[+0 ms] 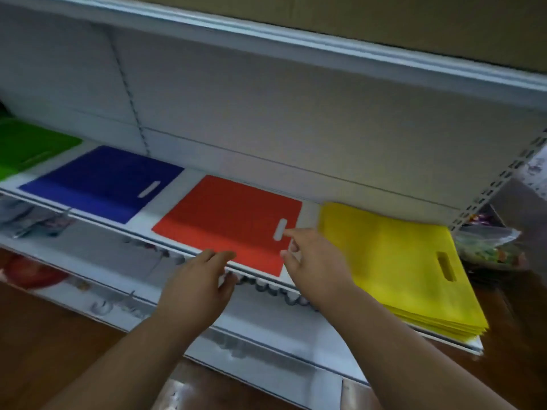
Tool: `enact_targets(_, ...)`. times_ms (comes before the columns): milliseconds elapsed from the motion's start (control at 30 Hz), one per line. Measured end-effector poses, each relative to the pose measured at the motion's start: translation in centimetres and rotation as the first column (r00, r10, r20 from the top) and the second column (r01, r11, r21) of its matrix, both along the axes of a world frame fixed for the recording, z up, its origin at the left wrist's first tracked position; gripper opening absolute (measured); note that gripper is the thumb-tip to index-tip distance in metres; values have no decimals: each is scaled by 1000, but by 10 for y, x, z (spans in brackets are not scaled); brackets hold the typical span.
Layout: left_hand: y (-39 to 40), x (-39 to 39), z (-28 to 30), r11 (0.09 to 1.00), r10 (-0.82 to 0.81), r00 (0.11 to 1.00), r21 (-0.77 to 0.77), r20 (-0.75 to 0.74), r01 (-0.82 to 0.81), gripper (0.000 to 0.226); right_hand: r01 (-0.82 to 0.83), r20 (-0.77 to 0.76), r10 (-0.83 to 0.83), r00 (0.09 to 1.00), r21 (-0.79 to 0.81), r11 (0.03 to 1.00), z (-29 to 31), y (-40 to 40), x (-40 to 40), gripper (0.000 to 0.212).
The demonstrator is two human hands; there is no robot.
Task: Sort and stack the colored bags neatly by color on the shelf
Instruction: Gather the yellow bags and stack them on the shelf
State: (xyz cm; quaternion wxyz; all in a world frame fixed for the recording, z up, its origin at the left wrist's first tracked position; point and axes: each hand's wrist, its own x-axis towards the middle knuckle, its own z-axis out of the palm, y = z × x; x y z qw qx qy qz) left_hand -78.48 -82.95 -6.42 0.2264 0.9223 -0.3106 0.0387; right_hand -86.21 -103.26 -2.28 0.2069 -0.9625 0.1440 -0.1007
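**Both hands at the red bag, near edge of the shelf**

4 colour groups lie in a row on the white shelf (165, 216): green bags (26, 146) far left, a blue bag (100, 182), a red bag (231, 223) and a thick yellow stack (396, 267) at the right, its front corner overhanging the shelf lip.

The red bag lies flat, directly ahead of both hands. Its long axis runs from rear left to front right, with the handle slot at the right end. Blue and yellow sit apart from it, a strip of bare shelf on each side.

The left hand (196, 288) is at the bag's near edge, palm down, fingers extended and close together over the shelf lip, thumb underneath; whether it pinches the bag edge cannot be told. The right hand (313, 261) is at the near right corner, index finger extended and touching beside the handle slot, other fingers loosely curled, holding nothing visible.

Judgement: the hands are about equally near, and squaring the red bag parallel to the shelf front appears to be the step in hand.
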Motion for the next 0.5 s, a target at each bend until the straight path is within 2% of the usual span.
enact_targets(167,136,37,8,989,146,989,-3,-33,-146,56,-127,88,123,989,41,991,13,117,73,43)
enact_targets(333,243,69,19,959,282,959,-7,-24,-282,40,-257,163,247,955,47,965,25,214,138,45)
enact_targets(500,298,119,16,914,396,918,-82,-40,-398,36,-354,166,345,924,30,935,31,272,201,44)
